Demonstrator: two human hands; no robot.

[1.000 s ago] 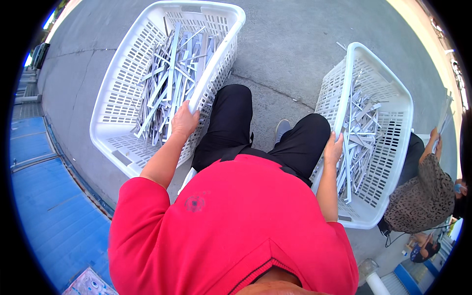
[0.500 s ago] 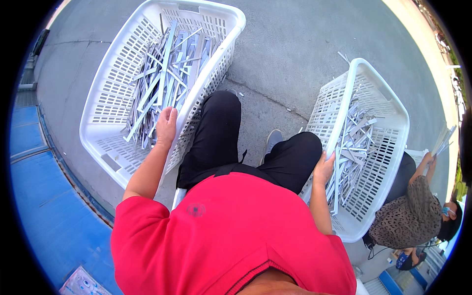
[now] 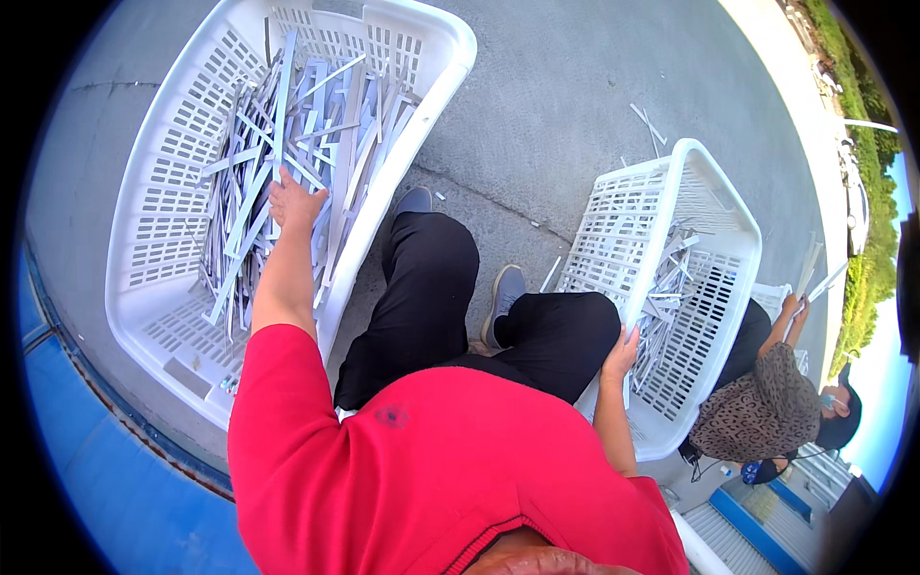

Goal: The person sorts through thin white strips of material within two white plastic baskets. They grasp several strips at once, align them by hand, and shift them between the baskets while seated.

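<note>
My left hand [image 3: 295, 203] reaches into a large white plastic basket [image 3: 134, 230] on the left, over a heap of long, thin, pale strips [image 3: 331, 144]. Its thumb stands apart from the fingers, and the fingertips meet the strips near the lower end of one long strip [image 3: 285, 96]. Beside my right knee, my right hand [image 3: 620, 356] grips the near rim of a second white basket [image 3: 714, 369]. That basket tilts to the right and holds a smaller heap of similar strips [image 3: 659, 311].
At the right sits a person in a patterned top [image 3: 752, 402], holding several strips [image 3: 822, 278]. Loose strips [image 3: 650, 125] lie on the grey concrete floor [image 3: 537, 105]. My black-trousered legs [image 3: 431, 278] are between the baskets. A blue surface [image 3: 105, 450] borders the lower left.
My left hand has moved from near the left basket's side further in over the strips. My right hand stays at the right basket's rim. The whole view has shifted.
</note>
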